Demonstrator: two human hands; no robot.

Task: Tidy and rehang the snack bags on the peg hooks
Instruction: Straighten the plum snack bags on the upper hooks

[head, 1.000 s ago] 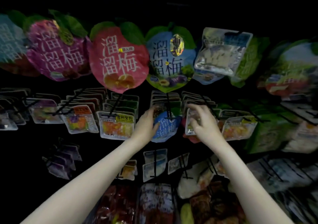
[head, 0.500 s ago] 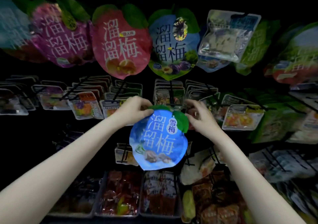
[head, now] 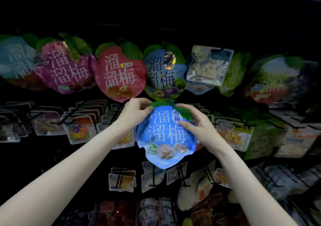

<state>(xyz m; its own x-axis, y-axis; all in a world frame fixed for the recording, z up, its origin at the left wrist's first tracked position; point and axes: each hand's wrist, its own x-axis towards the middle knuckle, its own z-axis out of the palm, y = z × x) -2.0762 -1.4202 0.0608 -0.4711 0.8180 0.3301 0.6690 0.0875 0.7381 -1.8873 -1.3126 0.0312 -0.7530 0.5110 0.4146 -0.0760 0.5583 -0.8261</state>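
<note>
Both hands pinch the blue snack bag (head: 165, 135) at its green leaf top: left hand (head: 134, 113) on the upper-left edge, right hand (head: 197, 125) on the upper-right. Bag reads "溜溜梅", badge "雪梅". It is held in front of the middle peg row, just below the pink bag (head: 119, 73), also labelled "溜溜梅".

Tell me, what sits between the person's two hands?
In the head view, the blue snack bag sits between them: the left hand grips its top left edge, the right hand its upper right.
</note>
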